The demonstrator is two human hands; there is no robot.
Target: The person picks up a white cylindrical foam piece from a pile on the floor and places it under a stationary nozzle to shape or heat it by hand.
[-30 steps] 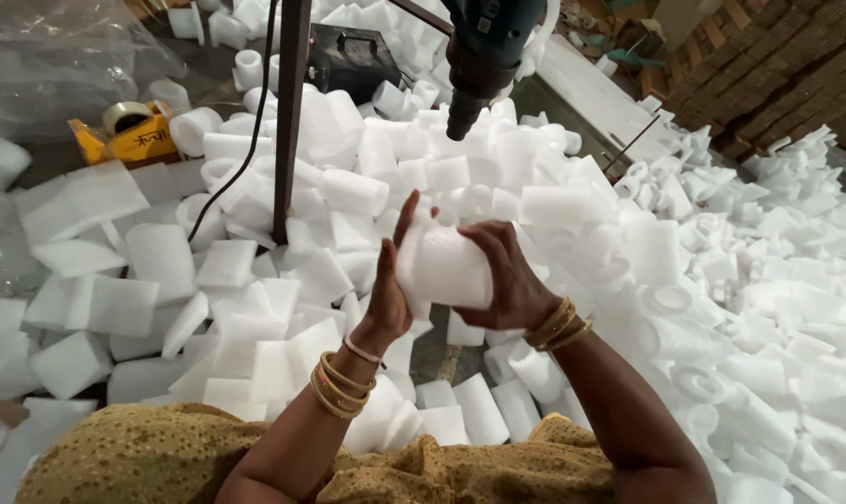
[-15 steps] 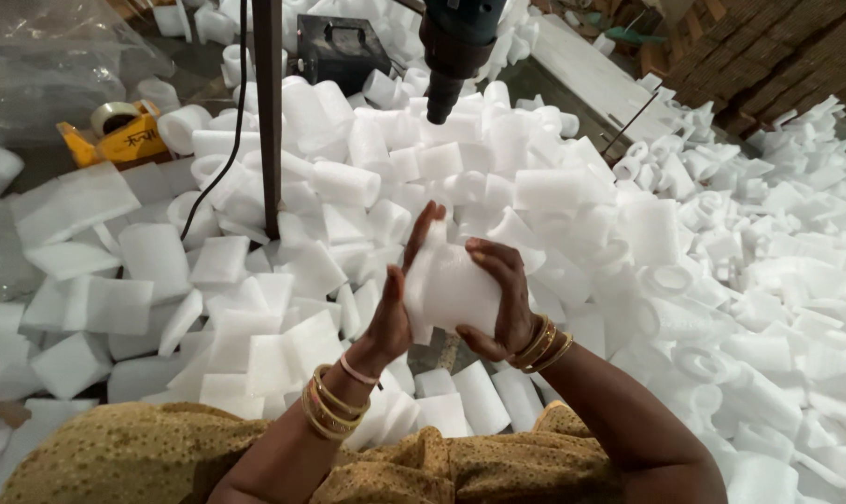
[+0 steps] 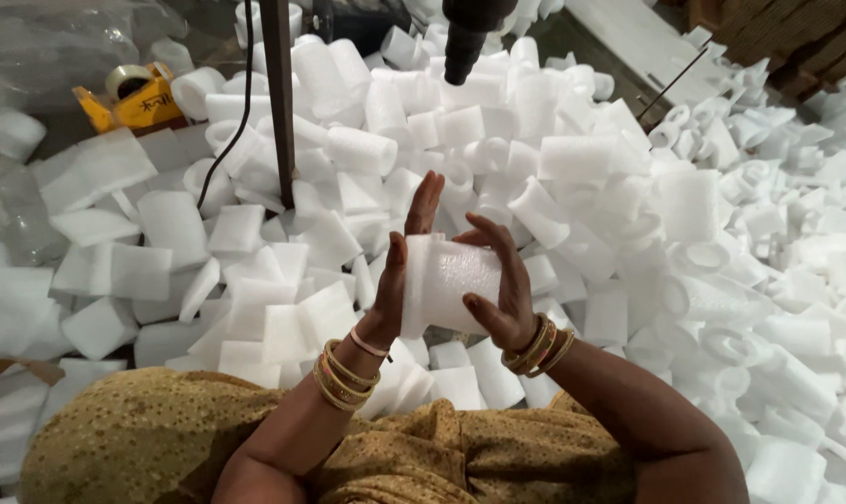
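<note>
Soft even daylight, faint shadows, mild edge distortion.

The foam sheet (image 3: 446,285) between the hands is white, soft-looking foam with a faintly pebbled, matt skin. The foam pieces (image 3: 572,159) heaped around share that dull white finish. The bangles (image 3: 343,373) look like polished gold-toned metal. The garment (image 3: 161,429) is mustard cloth, matt and finely textured. The pole (image 3: 278,93) looks like dark, dull metal.
</note>
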